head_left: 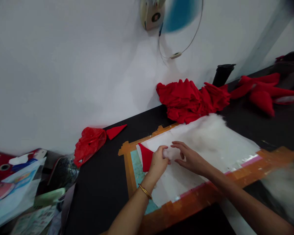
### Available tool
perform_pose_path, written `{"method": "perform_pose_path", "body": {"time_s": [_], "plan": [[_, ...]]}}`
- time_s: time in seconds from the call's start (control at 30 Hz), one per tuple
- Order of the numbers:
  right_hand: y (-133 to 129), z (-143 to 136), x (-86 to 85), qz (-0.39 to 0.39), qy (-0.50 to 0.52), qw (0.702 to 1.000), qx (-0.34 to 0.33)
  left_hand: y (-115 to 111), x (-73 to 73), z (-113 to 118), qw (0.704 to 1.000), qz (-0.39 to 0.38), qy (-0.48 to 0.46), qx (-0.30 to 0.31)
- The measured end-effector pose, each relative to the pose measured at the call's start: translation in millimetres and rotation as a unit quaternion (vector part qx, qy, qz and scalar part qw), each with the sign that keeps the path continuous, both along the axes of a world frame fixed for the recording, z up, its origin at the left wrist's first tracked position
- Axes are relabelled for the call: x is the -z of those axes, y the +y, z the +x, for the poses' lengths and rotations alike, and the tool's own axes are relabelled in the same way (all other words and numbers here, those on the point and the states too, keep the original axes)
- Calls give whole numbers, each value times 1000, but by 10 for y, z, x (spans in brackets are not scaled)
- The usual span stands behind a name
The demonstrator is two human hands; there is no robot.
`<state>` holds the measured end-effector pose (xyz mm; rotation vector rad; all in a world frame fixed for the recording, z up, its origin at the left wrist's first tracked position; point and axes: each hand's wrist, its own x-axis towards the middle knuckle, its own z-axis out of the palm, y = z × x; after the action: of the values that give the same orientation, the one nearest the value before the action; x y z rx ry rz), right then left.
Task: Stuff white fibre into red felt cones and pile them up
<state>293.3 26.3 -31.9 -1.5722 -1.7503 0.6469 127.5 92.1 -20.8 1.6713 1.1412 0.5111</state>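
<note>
My left hand [159,160], with a gold bracelet on its wrist, is closed around a small tuft of white stuffing [165,153]. A red cloth piece [146,157] with a pointed top lies against that hand's left side, partly hidden by it. Just to the right, my right hand [188,158] has its fingers apart, thumb and forefinger spread towards the tuft, with nothing seen between them. Beneath both hands is a white sheet [183,182] on a taped board. A fluffy heap of white stuffing [208,130] rests on the sheet beyond my right hand.
Gathered red cloth [186,99] lies behind the sheet, near a black cup [223,75]. Stuffed red shapes [262,91] are at the right. A red plastic bag [90,143] and red triangle [116,131] sit by the wall; packages [17,189] fill the lower left.
</note>
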Motion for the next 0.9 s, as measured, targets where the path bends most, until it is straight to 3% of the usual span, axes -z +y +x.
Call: {"method": "perform_pose_path", "body": {"time_s": [0.13,0.23,0.4,0.47,0.6,0.73,0.83,0.9], "plan": [[-36,19,151,21,-140,990,-2,-117,-56,-96,995,-39,-86,17],[-13,-61,237,44,-175,984,9,-203,-61,-109,990,-80,-113,-29],[30,-200,249,57,-172,983,6,-227,81,-9,994,76,-59,-54],[53,-159,251,51,-165,985,9,-207,151,5,992,94,-59,-66],[77,103,234,44,-182,980,61,-153,234,-73,989,54,-85,-107],[-27,168,97,98,-229,962,111,-133,193,-188,960,-52,-220,-163],[-158,-90,-35,147,-126,979,64,-184,85,-236,935,-108,-297,-161],[-213,-313,-85,122,-4,992,30,-254,5,-249,933,-116,-313,-138]]}}
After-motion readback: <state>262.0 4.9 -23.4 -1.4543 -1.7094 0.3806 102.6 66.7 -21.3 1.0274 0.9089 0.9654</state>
